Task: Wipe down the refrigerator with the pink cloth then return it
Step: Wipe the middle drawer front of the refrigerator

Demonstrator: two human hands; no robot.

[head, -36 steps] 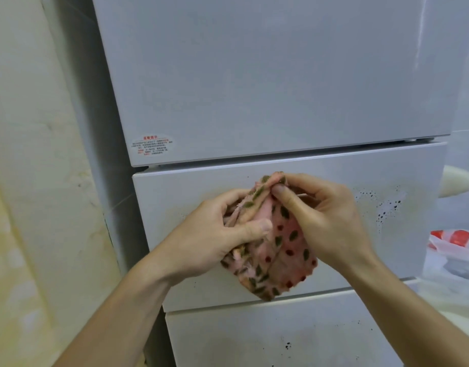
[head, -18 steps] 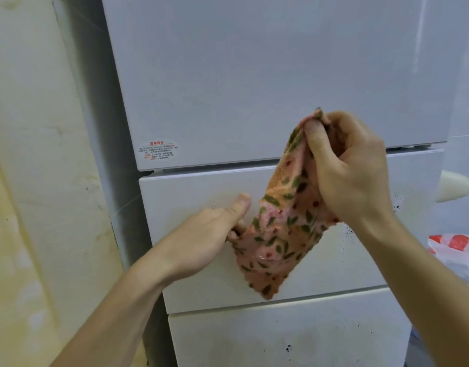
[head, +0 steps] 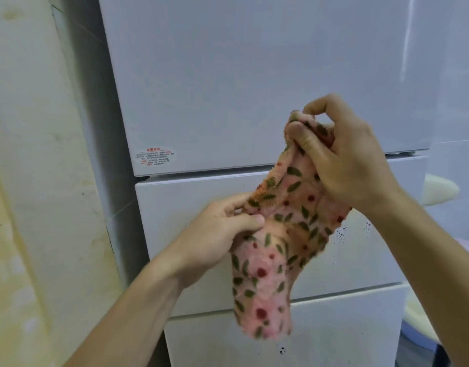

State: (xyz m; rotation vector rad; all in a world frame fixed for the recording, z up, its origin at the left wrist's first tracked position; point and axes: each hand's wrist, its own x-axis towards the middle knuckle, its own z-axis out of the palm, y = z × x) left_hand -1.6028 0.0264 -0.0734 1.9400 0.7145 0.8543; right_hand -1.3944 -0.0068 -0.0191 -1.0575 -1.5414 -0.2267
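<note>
Head view: my right hand pinches the pink cloth by its top edge, right of frame centre; my left hand grips a fold lower down — cloth hangs between them, clear of the refrigerator. Risk: a bunched cloth would skip the dark specks. Cloth — fluffy pink, with green leaves and red dots.

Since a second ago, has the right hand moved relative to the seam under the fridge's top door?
Yes. The right hand has risen from below the seam to straddle it, lifting the pink cloth that the left hand also grips.
</note>
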